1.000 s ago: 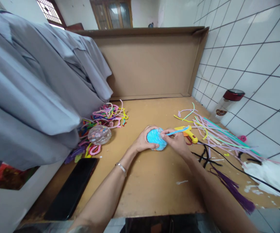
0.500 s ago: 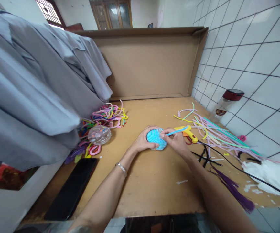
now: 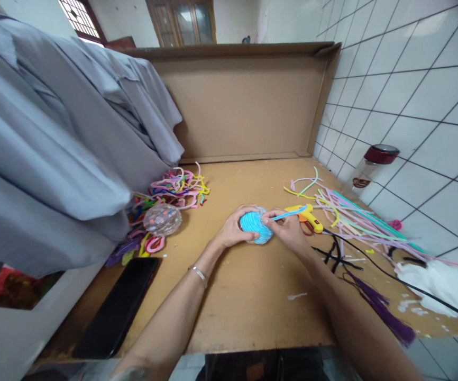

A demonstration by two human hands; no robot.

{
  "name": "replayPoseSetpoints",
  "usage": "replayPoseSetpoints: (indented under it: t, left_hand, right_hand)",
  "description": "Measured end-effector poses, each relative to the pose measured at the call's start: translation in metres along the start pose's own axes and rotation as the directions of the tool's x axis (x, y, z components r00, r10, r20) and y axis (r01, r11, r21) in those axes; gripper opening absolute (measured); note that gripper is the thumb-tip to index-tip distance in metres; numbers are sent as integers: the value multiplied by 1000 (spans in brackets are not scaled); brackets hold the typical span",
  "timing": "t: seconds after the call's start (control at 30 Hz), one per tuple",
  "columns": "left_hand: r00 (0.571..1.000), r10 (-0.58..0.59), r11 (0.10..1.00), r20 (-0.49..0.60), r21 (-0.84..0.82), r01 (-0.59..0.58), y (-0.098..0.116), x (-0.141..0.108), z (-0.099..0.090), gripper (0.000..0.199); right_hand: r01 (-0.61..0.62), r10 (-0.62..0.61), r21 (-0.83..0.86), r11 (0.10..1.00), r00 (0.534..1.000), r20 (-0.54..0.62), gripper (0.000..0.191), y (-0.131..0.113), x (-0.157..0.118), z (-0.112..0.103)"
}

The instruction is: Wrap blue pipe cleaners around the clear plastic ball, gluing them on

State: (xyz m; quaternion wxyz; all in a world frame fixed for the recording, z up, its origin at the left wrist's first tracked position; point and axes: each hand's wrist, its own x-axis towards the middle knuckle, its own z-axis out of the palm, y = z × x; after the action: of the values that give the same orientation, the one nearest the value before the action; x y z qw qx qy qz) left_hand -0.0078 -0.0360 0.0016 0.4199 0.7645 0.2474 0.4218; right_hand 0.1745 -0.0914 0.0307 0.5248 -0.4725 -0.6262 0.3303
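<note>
In the middle of the head view, a round ball (image 3: 252,223) is covered with rows of blue pipe cleaner. My left hand (image 3: 232,228) is wrapped around its left side, thumb below and fingers over the top. At its right side, my right hand (image 3: 286,228) pinches a blue pipe cleaner (image 3: 288,214) against the surface, and the loose end points right. Just beyond that hand lies a yellow glue gun (image 3: 311,219), partly hidden by the hand and the blue strand.
Left are a speckled clear ball (image 3: 163,219), tangled pipe cleaners (image 3: 179,188) and a black phone (image 3: 118,307). Right are straight pipe cleaners (image 3: 356,219), black pieces (image 3: 335,256), a purple tassel (image 3: 385,312), white tissue (image 3: 443,286) and a jar (image 3: 366,174). Cardboard (image 3: 245,108) stands behind.
Almost nothing differs. Both hands keep the same hold on the ball and the blue pipe cleaner; the view has shifted very slightly.
</note>
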Motion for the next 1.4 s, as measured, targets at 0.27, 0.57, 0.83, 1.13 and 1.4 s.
replayPoseSetpoints:
  t: [0.27,0.57,0.83,1.13,1.4]
  left_hand:
    - [1000,2,1000,-15,-3,-2,-1,-1,2,60]
    - [999,28,997,-25,78,-26,2,0,0,60]
    - [996,85,989,-13,122,-83,4,0,2,58]
    - [995,98,987,-33,132,-93,3,-1,4,56]
    - [994,106,985,-40,138,-100,1,-1,3,55]
  right_hand:
    - [36,-37,-33,999,999,-6,21,2,0,0]
    - [35,-35,-40,999,999,-5,22,-1,0,1]
    - [29,-30,-41,999,999,-13,24,1,1,1]
    - [31,-32,-31,999,999,-22,24,4,1,1]
    - [15,-16,-13,1000,999,-30,24,1,1,1]
